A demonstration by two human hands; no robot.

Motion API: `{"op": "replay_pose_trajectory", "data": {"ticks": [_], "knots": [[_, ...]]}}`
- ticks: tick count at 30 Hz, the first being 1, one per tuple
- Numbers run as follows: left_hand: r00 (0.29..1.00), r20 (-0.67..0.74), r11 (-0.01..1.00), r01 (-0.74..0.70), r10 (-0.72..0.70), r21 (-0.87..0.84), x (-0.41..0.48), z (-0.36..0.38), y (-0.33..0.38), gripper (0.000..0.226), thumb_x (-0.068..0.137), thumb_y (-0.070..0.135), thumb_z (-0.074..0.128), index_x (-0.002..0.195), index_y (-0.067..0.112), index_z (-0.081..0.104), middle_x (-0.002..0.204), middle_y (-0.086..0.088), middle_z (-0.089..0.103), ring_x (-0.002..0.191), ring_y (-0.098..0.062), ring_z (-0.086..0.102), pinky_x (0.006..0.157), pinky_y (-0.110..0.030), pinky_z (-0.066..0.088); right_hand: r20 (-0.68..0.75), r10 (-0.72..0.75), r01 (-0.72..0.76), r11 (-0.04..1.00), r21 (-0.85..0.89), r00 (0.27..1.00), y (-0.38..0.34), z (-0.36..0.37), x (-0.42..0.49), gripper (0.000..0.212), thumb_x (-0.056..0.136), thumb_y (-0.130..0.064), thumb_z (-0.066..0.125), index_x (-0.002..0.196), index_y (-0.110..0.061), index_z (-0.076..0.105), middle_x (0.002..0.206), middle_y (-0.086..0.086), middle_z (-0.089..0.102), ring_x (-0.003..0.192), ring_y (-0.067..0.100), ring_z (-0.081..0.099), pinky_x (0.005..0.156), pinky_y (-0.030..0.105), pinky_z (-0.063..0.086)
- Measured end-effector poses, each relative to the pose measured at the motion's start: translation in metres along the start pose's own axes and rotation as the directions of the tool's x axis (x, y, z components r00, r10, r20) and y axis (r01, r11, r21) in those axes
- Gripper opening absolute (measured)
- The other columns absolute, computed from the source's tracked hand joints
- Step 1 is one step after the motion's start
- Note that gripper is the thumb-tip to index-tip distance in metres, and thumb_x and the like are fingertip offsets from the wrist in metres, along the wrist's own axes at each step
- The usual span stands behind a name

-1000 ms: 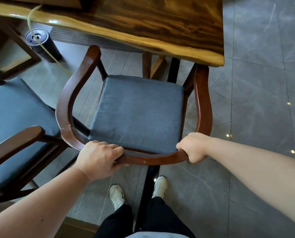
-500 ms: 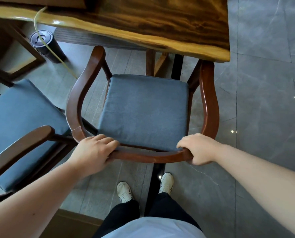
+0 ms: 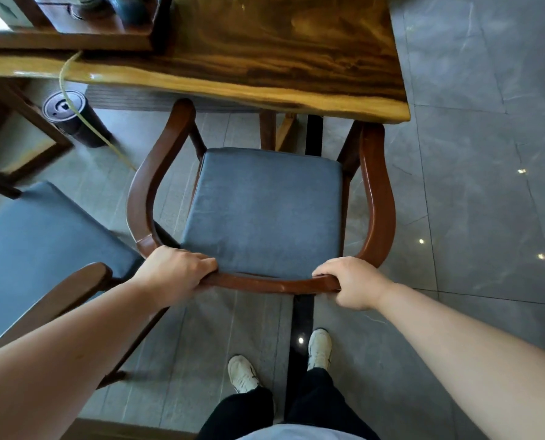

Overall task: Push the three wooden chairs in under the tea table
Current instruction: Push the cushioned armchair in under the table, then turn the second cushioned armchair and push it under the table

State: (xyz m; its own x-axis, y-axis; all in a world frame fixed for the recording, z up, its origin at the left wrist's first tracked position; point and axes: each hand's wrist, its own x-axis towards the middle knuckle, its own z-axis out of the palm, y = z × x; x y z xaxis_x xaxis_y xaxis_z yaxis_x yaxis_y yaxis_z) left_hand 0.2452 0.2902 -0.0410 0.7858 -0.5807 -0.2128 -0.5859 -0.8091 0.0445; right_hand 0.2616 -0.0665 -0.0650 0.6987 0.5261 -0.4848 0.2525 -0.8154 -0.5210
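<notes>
A wooden chair [image 3: 379,198] with a curved reddish-brown back rail and a grey-blue seat cushion stands in front of me, facing the tea table [image 3: 265,58], a glossy slab of dark and yellow wood. The front tips of its arms reach the table's near edge. My left hand [image 3: 176,274] grips the left part of the back rail. My right hand [image 3: 350,284] grips the right part. A second chair [image 3: 42,242] of the same kind stands at the left, away from the table. A third chair is not in view.
A black cylindrical device [image 3: 71,119] stands on the floor under the table's left part, with a yellow-green tube [image 3: 74,77] running up over the table edge. A dark wooden tray [image 3: 74,30] with tea ware sits on the table. Grey tile floor [image 3: 471,217] lies at the right.
The chair has slid forward toward the table with both hands on its back rail; its arm tips now reach the table edge. I have stepped forward behind it.
</notes>
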Motion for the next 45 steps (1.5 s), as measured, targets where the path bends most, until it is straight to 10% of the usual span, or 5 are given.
{"op": "replay_pose_trajectory", "data": {"ticks": [16,23,29,45], "knots": [[0.986,0.097,0.99,0.133,-0.136,0.037,-0.002,0.002,0.029,0.029,0.086,0.053,0.052,0.104,0.031,0.055,0.097,0.01,0.066,0.09,-0.017,0.065,0.061,-0.03,0.04,0.188,0.015,0.035,0.966,-0.256,0.982,-0.008,-0.021,-0.013,0.03,0.078,-0.018,0.06,0.105,-0.032,0.063,0.105,-0.008,0.069,0.098,0.019,0.062,0.073,0.034,0.049],[0.967,0.019,0.967,0.253,-0.253,0.014,-0.012,-0.01,0.051,0.068,0.068,0.049,0.075,0.126,0.02,0.052,0.12,-0.002,0.062,0.114,-0.027,0.056,0.097,-0.044,0.045,0.132,-0.129,0.173,0.89,-0.421,0.983,-0.03,-0.033,-0.015,0.082,0.083,-0.064,0.057,0.15,-0.025,0.031,0.157,0.002,0.032,0.14,0.021,0.034,0.111,0.04,0.033],[0.906,-0.104,0.9,0.42,-0.41,0.115,-0.042,-0.041,0.067,0.086,0.071,0.062,0.068,0.139,0.012,0.047,0.138,-0.014,0.054,0.128,-0.037,0.047,0.104,-0.054,0.039,0.116,-0.397,0.404,0.793,-0.456,0.91,-0.08,-0.046,0.009,0.085,0.086,-0.068,0.049,0.153,-0.028,0.016,0.162,0.004,0.016,0.146,0.019,0.02,0.119,0.048,0.011],[0.487,-0.035,0.487,0.873,-0.873,0.014,-0.192,-0.039,0.077,0.074,0.079,0.06,0.037,0.131,0.011,0.056,0.13,-0.013,0.061,0.122,-0.037,0.054,0.1,-0.055,0.043,0.287,-0.694,0.709,0.451,-0.542,0.66,-0.244,-0.018,0.089,0.083,0.087,-0.06,0.053,0.153,-0.026,0.015,0.162,0.008,0.015,0.147,0.022,0.014,0.119,0.051,0.008]]}}
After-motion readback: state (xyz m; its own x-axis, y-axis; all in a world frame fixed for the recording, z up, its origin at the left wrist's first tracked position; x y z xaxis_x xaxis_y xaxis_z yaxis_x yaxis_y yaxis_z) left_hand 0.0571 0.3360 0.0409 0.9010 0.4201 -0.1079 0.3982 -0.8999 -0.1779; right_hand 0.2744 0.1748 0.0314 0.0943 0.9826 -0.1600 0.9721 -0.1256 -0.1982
